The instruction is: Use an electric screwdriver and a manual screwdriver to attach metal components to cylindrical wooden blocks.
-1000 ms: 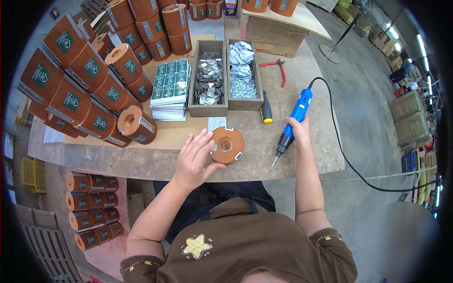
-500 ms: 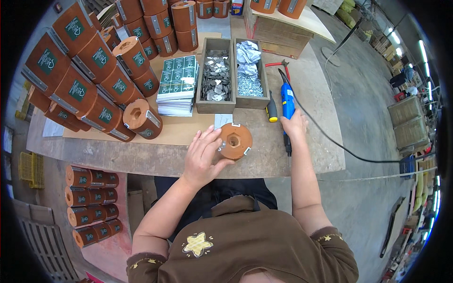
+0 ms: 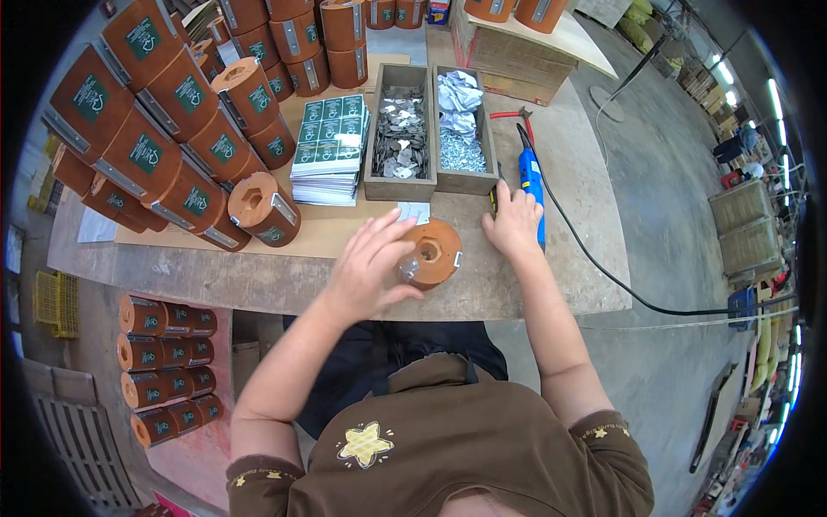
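Observation:
A reddish-brown round block (image 3: 445,274) with a hexagonal hole stands near the table's front edge; metal clips show at its rim. My left hand (image 3: 366,269) is at its left side, fingers spread, a small shiny piece by the fingertips. At the right, my right hand (image 3: 514,222) closes over a black-and-yellow screwdriver (image 3: 494,200), mostly hidden under the fingers. Right beside that hand lies a blue electric screwdriver (image 3: 531,177) with a black cord, its lower end partly covered by the hand.
Behind the block stand a wooden box of flat metal pieces (image 3: 402,183) and a box of screws (image 3: 463,153) with crumpled paper. Red-handled pliers (image 3: 527,121) lie beyond. Stacked green labels (image 3: 326,164) and many labelled brown cylinders (image 3: 185,95) fill the left. The cord (image 3: 594,258) crosses the table's right side.
My right hand has left the blue electric screwdriver and moved left onto the black-and-yellow one. My left hand's fingers have spread and loosened from the block, which has turned somewhat.

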Motion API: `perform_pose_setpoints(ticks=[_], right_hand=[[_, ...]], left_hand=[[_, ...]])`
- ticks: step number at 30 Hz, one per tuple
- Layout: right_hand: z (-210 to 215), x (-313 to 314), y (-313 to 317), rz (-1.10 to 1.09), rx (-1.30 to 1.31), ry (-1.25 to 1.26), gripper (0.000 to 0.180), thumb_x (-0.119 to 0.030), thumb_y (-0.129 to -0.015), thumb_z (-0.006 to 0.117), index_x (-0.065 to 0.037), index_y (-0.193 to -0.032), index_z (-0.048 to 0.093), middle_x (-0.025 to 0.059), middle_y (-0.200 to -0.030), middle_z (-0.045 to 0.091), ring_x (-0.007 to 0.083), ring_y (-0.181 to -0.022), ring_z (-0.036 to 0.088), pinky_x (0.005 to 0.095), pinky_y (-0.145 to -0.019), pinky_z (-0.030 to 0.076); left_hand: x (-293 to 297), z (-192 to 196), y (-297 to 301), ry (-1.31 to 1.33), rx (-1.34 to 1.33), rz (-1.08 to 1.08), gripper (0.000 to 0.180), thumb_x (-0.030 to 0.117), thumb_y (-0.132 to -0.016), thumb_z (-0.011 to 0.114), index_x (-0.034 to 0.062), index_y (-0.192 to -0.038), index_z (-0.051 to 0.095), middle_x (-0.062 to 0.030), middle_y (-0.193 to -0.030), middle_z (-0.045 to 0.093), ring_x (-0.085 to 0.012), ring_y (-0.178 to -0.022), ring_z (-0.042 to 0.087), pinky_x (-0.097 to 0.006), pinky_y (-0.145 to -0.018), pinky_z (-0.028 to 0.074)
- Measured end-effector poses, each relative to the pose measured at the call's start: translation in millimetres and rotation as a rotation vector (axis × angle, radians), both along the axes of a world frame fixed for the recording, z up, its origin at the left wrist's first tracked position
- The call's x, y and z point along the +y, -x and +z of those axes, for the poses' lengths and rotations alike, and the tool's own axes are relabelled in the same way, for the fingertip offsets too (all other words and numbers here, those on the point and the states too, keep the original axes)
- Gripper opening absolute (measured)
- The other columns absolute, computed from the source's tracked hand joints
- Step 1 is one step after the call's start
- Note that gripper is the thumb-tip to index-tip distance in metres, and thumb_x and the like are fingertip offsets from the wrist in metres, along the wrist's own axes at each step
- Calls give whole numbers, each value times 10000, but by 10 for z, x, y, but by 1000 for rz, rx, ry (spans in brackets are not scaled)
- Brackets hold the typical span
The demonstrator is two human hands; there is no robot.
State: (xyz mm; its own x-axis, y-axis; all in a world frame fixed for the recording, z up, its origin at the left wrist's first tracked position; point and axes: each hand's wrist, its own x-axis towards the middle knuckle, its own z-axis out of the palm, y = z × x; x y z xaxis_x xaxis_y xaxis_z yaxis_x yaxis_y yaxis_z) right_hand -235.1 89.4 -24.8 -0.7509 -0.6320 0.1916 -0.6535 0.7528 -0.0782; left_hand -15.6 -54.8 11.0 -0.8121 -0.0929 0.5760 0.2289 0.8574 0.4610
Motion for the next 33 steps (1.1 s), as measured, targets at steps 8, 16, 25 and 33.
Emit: perform_pose_setpoints(ticks=[8,16,25,33], right_hand=[[197,76,322,-28,-74,326,362,-213,-775,550,-107,-1118,498,200,-847,578,350,-770,580,435,-667,428],[1285,544,118,90,-243,1305,232,-121,-849,546,-3,-1041,491,85,-898,579,170,-818,597,283,-665,484],[1568,536,-414,546,-1312,1832,187,-125,-844,498,-33,-1003,461,119,-921,520,225,-855,533,391,-685,487],[1429,220,-862,771,-842,1607,157,59,-802,502,-47,-872,410,73,-747,473,139,-596,486,288,-525,450]], left_hand=[[-187,260,183,38,-327,-269,443,140,-488,785,66,-880,593,-89,-1278,435,-324,-1246,314,-451,-976,312],[518,-61,105,-243,30,63,341,85,-544,780,17,-802,569,-126,-1153,532,-353,-1188,401,-429,-920,393],[503,-23,62,-313,18,32,299,48,-586,736,26,-848,594,-128,-1158,532,-348,-1200,389,-411,-945,378],[529,-32,52,-318,14,52,272,38,-593,722,31,-835,598,-122,-1158,533,-332,-1206,387,-405,-955,370]])
